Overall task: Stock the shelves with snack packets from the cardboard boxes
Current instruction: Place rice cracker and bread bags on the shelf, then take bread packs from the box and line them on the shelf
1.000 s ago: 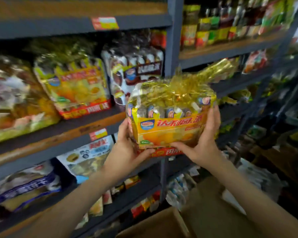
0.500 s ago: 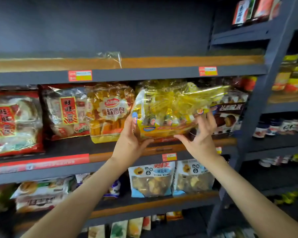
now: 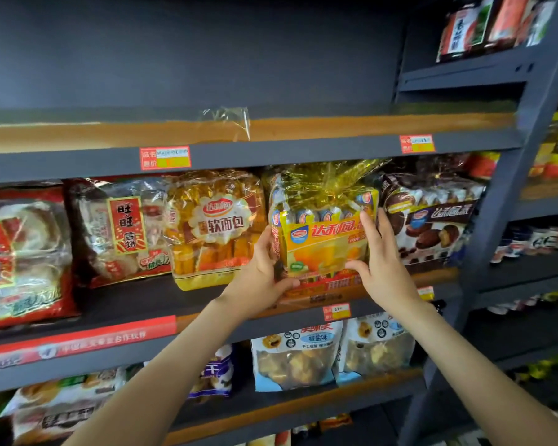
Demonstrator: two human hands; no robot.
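**Head view. Entry: stocking, middle shelf.**

- Item in hand: yellow snack packet (image 3: pixel 327 239), with a gold film top gathered upward. It stands upright at the front edge of the middle shelf (image 3: pixel 126 304), towards its right end. It fills the gap between the soft bread packet (image 3: pixel 216 226) on its left and the chocolate cake packet (image 3: pixel 432 220) on its right, close against both.
- Left hand (image 3: pixel 261 278): grips the packet's lower left corner. The thumb wraps across the front and the fingers are hidden behind the side.
- Right hand (image 3: pixel 380 268): its fingers (image 3: pixel 366 226) lie straight and together up the packet's right front edge. The thumb is spread wide along the lower front, and the hand presses rather than clasps.
- Change noted: a second ago the packet was carried in the air, well clear of the shelves. Half a second ago it was just arriving at this slot. Now it appears to rest on the shelf board above the price tag (image 3: pixel 336 312), tucked under the upper shelf (image 3: pixel 303 149).
- Bearing on task: this packet looks nearly placed. It seems to need only a push back into the row, a release, and a return to the cardboard boxes, which are out of sight.
- Also shelved: red rice cracker packets (image 3: pixel 123 233) further left.
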